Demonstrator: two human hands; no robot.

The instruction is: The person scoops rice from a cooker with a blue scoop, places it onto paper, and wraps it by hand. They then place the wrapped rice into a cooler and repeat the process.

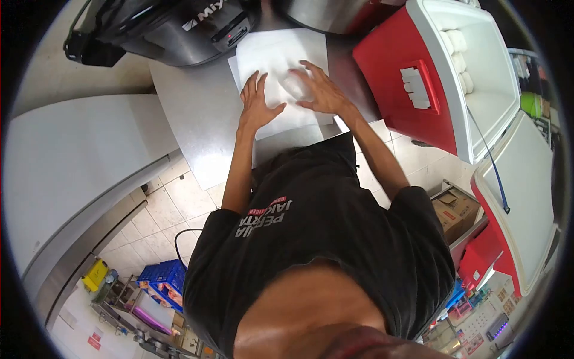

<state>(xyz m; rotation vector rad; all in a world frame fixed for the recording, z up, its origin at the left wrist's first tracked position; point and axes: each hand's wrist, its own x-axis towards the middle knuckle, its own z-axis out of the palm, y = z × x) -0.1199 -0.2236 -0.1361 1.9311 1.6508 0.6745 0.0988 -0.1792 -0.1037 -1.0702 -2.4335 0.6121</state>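
Note:
A stack of white paper sheets [281,51] lies on the steel table in front of me. My left hand [257,106] is over the left side of the paper, its fingers apart and the thumb stretched out to the right. Over the right side is my right hand [326,91], fingers spread and nothing gripped in them. A rounded, whitish, blurred shape [293,87] shows between the thumb and fingers of my right hand, on the paper; its kind is unclear.
A black cooker [203,36] stands at the table's back left, and a steel pot [326,13] at the back. On the right, a red cooler [388,69] with its lid open holds several white bundles [457,57]. The steel table [197,125] ends close to my body.

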